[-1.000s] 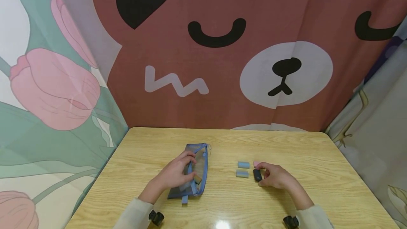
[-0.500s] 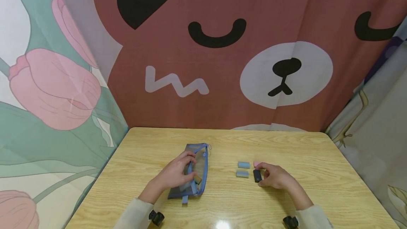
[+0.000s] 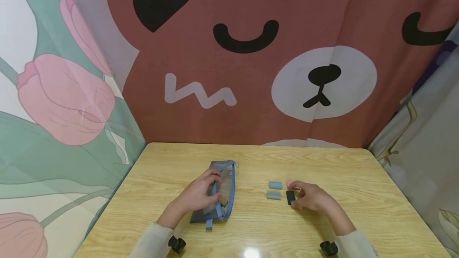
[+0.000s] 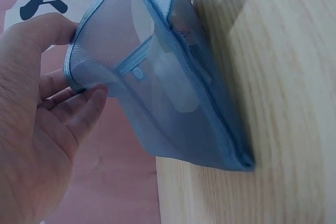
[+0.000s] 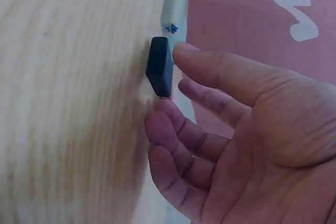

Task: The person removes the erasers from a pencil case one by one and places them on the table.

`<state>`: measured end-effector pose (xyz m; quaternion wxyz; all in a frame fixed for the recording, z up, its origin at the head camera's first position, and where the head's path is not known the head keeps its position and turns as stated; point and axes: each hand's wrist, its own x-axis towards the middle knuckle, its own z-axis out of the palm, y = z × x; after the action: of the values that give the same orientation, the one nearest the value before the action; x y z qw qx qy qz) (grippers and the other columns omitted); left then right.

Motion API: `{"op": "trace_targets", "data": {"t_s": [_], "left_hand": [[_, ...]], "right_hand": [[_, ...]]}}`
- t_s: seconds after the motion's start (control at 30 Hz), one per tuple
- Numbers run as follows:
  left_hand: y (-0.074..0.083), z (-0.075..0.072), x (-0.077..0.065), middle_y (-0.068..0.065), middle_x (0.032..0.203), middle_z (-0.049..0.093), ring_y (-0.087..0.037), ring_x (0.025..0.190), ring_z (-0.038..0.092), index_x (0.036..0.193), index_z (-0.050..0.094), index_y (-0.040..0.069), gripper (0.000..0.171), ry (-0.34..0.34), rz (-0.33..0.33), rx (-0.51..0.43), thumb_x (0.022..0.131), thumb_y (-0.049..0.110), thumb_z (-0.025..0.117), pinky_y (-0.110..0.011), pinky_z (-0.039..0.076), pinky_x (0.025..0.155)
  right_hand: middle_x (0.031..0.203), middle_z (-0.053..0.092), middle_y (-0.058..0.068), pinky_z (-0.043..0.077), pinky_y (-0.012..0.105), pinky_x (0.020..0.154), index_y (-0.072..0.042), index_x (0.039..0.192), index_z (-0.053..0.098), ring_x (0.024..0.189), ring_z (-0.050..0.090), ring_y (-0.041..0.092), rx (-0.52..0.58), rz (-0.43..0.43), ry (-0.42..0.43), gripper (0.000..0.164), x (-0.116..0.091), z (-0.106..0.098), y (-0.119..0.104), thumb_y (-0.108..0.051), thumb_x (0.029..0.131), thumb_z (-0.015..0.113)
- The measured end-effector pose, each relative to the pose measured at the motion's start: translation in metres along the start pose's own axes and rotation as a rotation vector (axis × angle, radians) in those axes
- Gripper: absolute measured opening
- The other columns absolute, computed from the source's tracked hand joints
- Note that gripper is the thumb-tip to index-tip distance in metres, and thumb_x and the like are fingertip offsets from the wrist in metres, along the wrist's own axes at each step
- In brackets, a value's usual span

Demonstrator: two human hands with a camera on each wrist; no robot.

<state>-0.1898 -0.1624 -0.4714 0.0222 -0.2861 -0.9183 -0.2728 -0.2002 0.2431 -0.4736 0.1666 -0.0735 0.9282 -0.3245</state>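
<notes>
My left hand [image 3: 196, 193] holds the near edge of a blue mesh zip pouch [image 3: 232, 194], its mouth spread apart. In the left wrist view the mesh pouch [image 4: 173, 95] stands on the table with the thumb and fingers pinching its rim. A small brown-green block [image 3: 223, 201] shows inside. On the right, my right hand [image 3: 312, 198] hovers beside a black eraser-like block [image 3: 291, 198], fingers loosely bent around nothing. The right wrist view has the black block [image 5: 159, 66] standing apart on the wood by the thumb tip. A pink block [image 3: 289, 184] is partly hidden behind the index finger.
Two light blue blocks, the far one [image 3: 275, 185] and the near one [image 3: 274, 196], lie left of the black block. The wooden table [image 3: 168, 162] ends at a brown bear-print curtain [image 3: 251, 126]; a tulip-print curtain [image 3: 64, 102] borders the left side.
My right fingers have loosened and drawn slightly away from the black block, which stays in its place. The left hand and pouch have hardly moved.
</notes>
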Motion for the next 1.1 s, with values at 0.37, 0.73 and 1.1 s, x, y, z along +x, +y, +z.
{"op": "trace_targets", "data": {"t_s": [0.37,0.73,1.1], "left_hand": [[0.003,-0.001,-0.001,-0.003,0.140,0.050,-0.018,0.115,0.059,0.119,0.065,0.007,0.032,0.021,0.024,0.016,0.094,0.025,0.071,-0.039,0.052,0.095],[0.002,-0.001,0.000,-0.006,0.141,0.051,-0.020,0.117,0.059,0.118,0.065,0.007,0.031,0.016,0.022,0.021,0.094,0.026,0.071,-0.041,0.051,0.097],[0.002,-0.001,0.000,-0.008,0.142,0.051,-0.019,0.118,0.058,0.119,0.065,0.006,0.032,0.017,0.017,0.005,0.093,0.025,0.072,-0.041,0.051,0.098]], "right_hand": [[0.076,0.050,0.007,0.036,0.031,0.056,-0.010,0.133,0.061,0.060,0.041,0.018,0.046,-0.024,0.002,0.051,-0.005,-0.008,-0.007,-0.014,0.086,0.080],[0.084,0.054,0.005,0.037,0.032,0.056,-0.009,0.138,0.058,0.064,0.045,0.018,0.059,-0.043,-0.005,0.052,-0.007,-0.009,-0.022,-0.014,0.090,0.077],[0.085,0.057,0.004,0.040,0.032,0.060,-0.007,0.140,0.057,0.070,0.050,0.019,0.055,-0.164,-0.020,0.054,-0.003,-0.002,-0.036,-0.013,0.090,0.077]]}}
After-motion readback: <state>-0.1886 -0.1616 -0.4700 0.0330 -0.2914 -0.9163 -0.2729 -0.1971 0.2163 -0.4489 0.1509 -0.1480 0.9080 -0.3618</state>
